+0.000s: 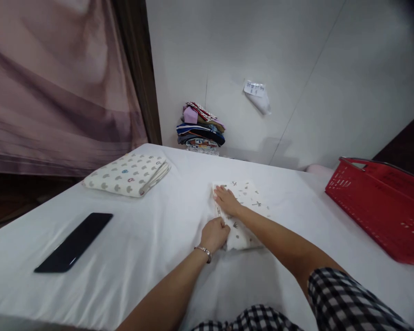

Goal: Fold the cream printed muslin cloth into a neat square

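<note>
A folded white cloth [250,197] with small grey-brown prints lies on the white-covered table [179,285] in front of me. My left hand [214,235], with a bracelet at its wrist, is closed on the near left edge of this cloth. Flat on the cloth's far left corner rests my right hand [227,200], its fingers stretched out. My right forearm crosses over part of the cloth and hides it.
Another folded cloth [127,177] with grey prints lies at the far left. Nearer stands a black flat slab [75,241]. A red basket [382,207] is at the right. Beyond the table's far edge rises a stack of folded clothes [202,126] against the wall.
</note>
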A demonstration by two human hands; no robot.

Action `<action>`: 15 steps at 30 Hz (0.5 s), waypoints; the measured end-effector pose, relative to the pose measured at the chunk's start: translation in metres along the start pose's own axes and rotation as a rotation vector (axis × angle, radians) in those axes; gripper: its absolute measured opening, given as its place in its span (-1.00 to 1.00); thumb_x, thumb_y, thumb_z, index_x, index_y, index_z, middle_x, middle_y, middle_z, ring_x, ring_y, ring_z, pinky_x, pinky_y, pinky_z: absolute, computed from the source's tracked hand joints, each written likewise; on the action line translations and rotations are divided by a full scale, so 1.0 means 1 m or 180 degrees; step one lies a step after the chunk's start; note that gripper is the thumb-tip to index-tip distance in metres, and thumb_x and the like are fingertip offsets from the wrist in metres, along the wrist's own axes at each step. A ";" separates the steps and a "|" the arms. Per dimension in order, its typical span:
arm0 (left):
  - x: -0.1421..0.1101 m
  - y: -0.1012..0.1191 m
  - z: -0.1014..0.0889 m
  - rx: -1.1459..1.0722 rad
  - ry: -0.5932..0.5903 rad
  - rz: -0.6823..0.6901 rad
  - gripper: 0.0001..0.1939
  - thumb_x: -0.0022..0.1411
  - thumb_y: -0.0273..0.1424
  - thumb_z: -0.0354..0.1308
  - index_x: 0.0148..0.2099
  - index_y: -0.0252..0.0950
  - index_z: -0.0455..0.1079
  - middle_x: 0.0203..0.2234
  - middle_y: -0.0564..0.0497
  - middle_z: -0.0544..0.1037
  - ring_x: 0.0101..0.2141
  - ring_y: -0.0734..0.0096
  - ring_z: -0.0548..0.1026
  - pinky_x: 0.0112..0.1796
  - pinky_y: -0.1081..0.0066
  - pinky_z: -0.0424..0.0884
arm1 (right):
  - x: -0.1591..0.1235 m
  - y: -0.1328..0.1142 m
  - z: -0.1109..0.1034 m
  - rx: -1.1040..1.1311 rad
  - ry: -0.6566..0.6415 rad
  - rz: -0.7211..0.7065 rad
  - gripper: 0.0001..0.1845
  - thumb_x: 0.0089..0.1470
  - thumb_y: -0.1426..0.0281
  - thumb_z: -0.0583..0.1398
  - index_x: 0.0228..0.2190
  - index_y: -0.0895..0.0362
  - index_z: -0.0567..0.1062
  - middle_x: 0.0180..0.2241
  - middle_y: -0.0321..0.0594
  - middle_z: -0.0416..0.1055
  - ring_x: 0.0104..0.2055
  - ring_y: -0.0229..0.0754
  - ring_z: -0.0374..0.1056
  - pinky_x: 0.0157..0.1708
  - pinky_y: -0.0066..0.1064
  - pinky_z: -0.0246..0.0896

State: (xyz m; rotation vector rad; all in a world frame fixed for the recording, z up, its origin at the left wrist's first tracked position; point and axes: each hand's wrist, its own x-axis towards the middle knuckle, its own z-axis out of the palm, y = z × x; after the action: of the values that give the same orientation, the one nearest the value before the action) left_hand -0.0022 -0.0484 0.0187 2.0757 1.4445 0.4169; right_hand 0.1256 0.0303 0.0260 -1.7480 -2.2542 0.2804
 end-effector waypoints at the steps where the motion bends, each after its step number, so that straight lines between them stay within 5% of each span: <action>1: 0.000 0.000 0.000 0.0015 0.0009 0.0015 -0.88 0.08 -0.41 -0.02 -0.46 -0.27 0.30 -0.47 0.03 0.50 -0.41 0.42 0.40 -0.47 0.44 0.09 | -0.007 -0.002 0.002 0.0012 -0.0078 0.0014 -0.49 0.20 0.22 -0.12 0.12 0.16 0.17 0.24 -0.07 -0.08 0.28 -0.06 -0.28 0.17 -0.07 -0.35; 9: 0.003 -0.002 -0.002 0.0016 0.0061 0.0038 -0.88 0.06 -0.39 -0.02 -0.49 -0.26 0.26 -0.52 0.05 0.46 -0.46 0.44 0.37 -0.50 0.44 0.07 | -0.020 -0.012 -0.002 0.0324 -0.0413 0.0136 -0.36 0.17 0.08 -0.13 0.18 0.17 0.06 0.26 -0.08 -0.20 0.29 -0.06 -0.34 0.18 -0.08 -0.40; 15: 0.002 0.002 -0.003 0.0059 0.0041 -0.0072 -0.87 0.06 -0.36 -0.02 -0.46 -0.26 0.30 -0.47 0.03 0.49 -0.42 0.42 0.38 -0.48 0.46 0.11 | -0.071 0.009 -0.036 0.0126 0.0257 0.0381 -0.33 0.17 0.05 -0.18 0.19 0.15 0.03 0.26 -0.12 -0.20 0.30 -0.12 -0.39 0.20 -0.16 -0.47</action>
State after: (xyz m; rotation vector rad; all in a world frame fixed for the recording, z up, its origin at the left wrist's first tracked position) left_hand -0.0014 -0.0467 0.0223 2.0729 1.4831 0.4102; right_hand 0.1621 -0.0370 0.0506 -1.8429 -2.0781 0.2718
